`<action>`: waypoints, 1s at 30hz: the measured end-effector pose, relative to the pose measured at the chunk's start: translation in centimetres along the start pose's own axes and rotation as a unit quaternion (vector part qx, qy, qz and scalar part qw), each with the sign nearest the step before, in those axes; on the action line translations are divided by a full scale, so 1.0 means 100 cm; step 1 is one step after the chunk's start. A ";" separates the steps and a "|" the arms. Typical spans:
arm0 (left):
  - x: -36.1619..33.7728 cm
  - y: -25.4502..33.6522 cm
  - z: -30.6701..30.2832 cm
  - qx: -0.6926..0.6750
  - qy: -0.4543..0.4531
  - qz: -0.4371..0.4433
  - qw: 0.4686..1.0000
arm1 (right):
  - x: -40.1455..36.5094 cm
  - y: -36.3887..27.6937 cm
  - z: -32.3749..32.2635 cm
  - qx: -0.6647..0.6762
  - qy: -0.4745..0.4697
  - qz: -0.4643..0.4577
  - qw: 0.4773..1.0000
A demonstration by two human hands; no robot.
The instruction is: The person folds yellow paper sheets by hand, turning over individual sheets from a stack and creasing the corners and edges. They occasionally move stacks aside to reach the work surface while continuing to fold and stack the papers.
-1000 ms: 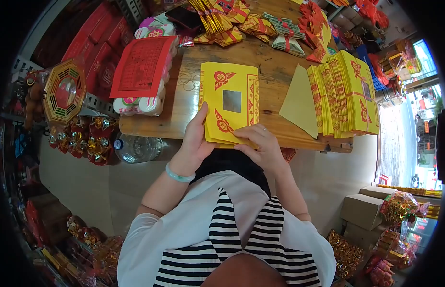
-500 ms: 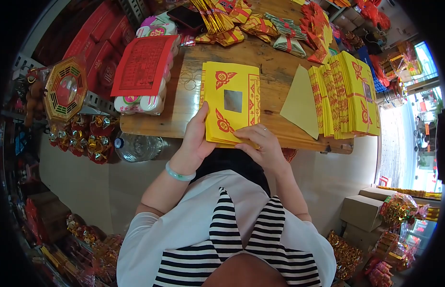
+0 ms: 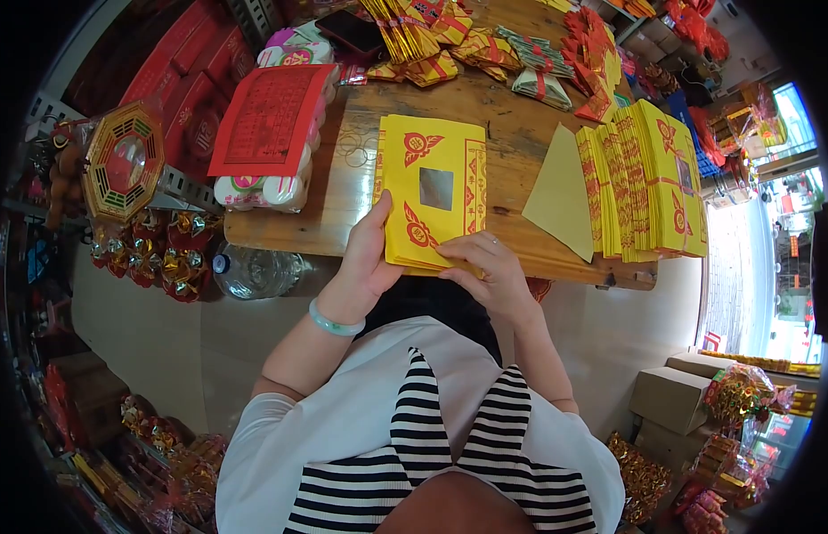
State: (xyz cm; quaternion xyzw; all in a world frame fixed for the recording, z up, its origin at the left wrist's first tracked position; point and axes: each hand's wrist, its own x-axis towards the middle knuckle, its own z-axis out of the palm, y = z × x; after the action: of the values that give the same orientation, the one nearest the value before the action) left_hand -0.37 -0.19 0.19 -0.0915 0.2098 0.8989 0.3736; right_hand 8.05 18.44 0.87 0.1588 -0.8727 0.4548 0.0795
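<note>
A stack of yellow paper sheets (image 3: 450, 147) printed in red, with a silver square in its middle, is held at the front edge of the wooden table. My left hand (image 3: 371, 254) grips its left side, thumb on top and the fingers hidden beneath. At the lower right corner, my right hand (image 3: 487, 269) pinches the sheet edges between thumb and fingers. To the right lies a plain yellow sheet (image 3: 561, 200) with a slanted edge. Beside it stand tied bundles of the same yellow printed paper (image 3: 650, 209).
Red-covered white rolls (image 3: 285, 191) sit on the table's left. At the back are a dark phone (image 3: 350, 33) and several gold and red packets (image 3: 432, 67). Loose rubber bands (image 3: 356, 149) lie on the wooden table (image 3: 334, 218). A water bottle (image 3: 258, 271) stands on the floor.
The view has shifted very slightly. Both hands keep the same hold on the yellow paper stack, and nothing else has visibly moved.
</note>
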 end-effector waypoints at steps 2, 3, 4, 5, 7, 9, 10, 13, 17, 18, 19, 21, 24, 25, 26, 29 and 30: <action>0.000 0.000 -0.001 0.003 0.006 -0.002 1.000 | -0.001 0.001 0.000 0.003 0.000 -0.002 1.000; 0.000 0.000 -0.001 0.004 0.008 -0.001 1.000 | 0.000 0.001 0.000 0.004 -0.001 -0.003 1.000; 0.000 0.000 -0.001 0.004 0.009 -0.001 1.000 | -0.001 0.001 0.001 0.004 -0.001 -0.003 1.000; 0.000 0.000 -0.002 0.004 0.009 0.000 1.000 | -0.001 0.002 0.001 0.005 -0.003 -0.001 1.000; 0.000 -0.001 -0.002 0.003 0.008 0.003 1.000 | -0.001 0.002 0.001 0.005 -0.006 0.003 1.000; 0.001 -0.001 -0.003 0.003 0.008 0.004 1.000 | -0.001 0.002 0.001 0.005 -0.007 0.005 1.000; 0.002 -0.001 -0.005 0.005 0.007 0.005 1.000 | -0.001 0.001 0.001 0.003 -0.008 0.006 1.000; 0.003 -0.002 -0.008 0.011 0.007 0.008 1.000 | -0.001 -0.001 0.000 -0.001 -0.010 0.007 1.000; -0.002 0.000 0.002 0.003 0.034 0.009 0.999 | -0.001 0.000 0.001 0.013 -0.010 0.017 1.000; -0.003 0.000 0.005 0.001 0.043 0.009 0.999 | -0.001 0.000 0.001 0.018 -0.010 0.021 1.000; -0.004 0.001 0.008 0.001 0.044 0.010 0.999 | -0.001 0.000 0.001 0.018 -0.010 0.020 1.000; -0.006 0.001 0.013 0.003 0.048 0.013 0.999 | -0.001 0.000 0.001 0.011 -0.006 0.010 1.000; -0.007 0.001 0.016 0.006 0.052 0.016 0.999 | -0.001 0.000 0.001 0.003 -0.001 0.000 1.000; -0.006 0.001 0.015 0.000 0.048 0.020 0.999 | 0.000 -0.001 0.001 0.000 0.005 0.001 1.000; -0.006 0.001 0.013 -0.006 0.044 0.025 0.999 | 0.000 -0.002 0.001 -0.004 0.011 0.002 1.000; -0.004 0.000 0.007 -0.016 0.038 0.035 0.999 | -0.001 -0.004 0.003 -0.010 0.023 0.004 1.000; -0.003 -0.001 0.004 -0.005 0.050 0.039 0.998 | -0.002 -0.004 0.005 -0.020 0.052 0.014 0.998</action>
State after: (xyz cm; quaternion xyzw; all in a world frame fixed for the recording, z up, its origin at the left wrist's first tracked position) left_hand -0.05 -0.12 0.64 -0.1300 0.2275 0.9081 0.3265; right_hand 8.37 17.84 0.80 0.1210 -0.8785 0.4461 0.1210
